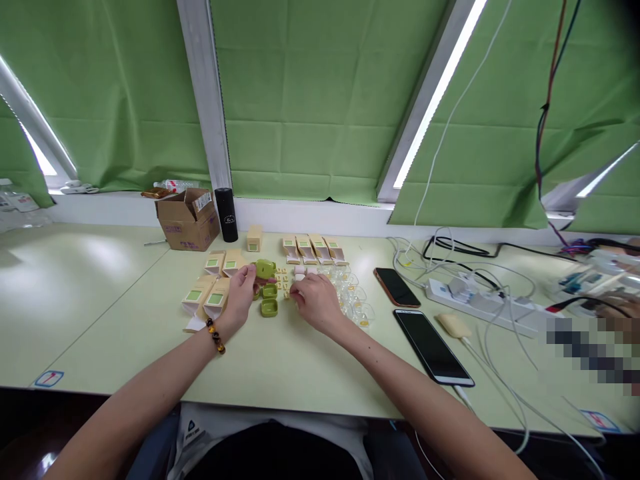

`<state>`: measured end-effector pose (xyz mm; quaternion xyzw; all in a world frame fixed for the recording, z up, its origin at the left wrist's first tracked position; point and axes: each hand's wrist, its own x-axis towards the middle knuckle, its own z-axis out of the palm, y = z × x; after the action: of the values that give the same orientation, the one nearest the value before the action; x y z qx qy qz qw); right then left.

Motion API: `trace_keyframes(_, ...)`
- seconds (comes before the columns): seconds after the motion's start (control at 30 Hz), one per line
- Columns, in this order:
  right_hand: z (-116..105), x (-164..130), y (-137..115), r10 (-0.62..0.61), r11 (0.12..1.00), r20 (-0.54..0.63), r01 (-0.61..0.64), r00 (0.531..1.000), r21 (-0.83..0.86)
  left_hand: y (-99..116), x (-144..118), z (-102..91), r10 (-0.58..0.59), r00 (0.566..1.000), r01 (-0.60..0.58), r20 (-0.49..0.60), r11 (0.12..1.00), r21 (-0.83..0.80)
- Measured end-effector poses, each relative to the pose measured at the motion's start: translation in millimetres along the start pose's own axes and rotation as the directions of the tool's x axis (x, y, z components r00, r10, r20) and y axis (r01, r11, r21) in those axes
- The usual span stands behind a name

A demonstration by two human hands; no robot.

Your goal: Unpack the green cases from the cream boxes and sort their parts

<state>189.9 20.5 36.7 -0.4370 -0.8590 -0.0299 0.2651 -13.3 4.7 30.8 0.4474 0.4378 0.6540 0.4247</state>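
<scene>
My left hand [241, 295] is closed on a small green plastic case [265, 269], raised a little over the table. Below it lie small green square cups [269, 307], hollow side up. My right hand [319, 301] reaches down beside rows of tiny yellow pieces [281, 279], fingertips pinched together; whatever is between them is too small to make out. Just behind its knuckles stand small pale pink and white pieces [299, 271], partly covered. Clear plastic domes [358, 301] with yellow bits inside lie to the right of that hand.
Cream cartons [199, 291] lie at left, more cartons [313, 249] behind. A cardboard box [188, 221] and black bottle [227, 215] stand near the wall. Rightward are two phones [433, 347], a power strip [480, 305] and loose cables. A blurred patch covers the far right.
</scene>
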Motion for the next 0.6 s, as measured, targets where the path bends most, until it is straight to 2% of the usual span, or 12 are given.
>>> trace_keyframes(0.1, 0.9, 11.2, -0.8, 0.067, 0.997, 0.098, -0.063, 0.993, -0.043, -0.5, 2.1, -1.1, -0.042, 0.999, 0.042, 0.009, 0.997, -0.069)
trace_keyframes(0.23, 5.2, 22.4, -3.2, 0.112, 0.991, 0.173, -0.099, 0.978, -0.086, 0.2, 3.2, -2.0, -0.074, 0.997, 0.071, -0.015, 0.99, -0.121)
trace_keyframes(0.6, 25.1, 35.8, -16.1, 0.044, 0.983, 0.234, 0.0, 0.971, -0.182, -1.0, 2.2, -0.9, -0.032, 0.999, 0.028, -0.042, 0.995, -0.094)
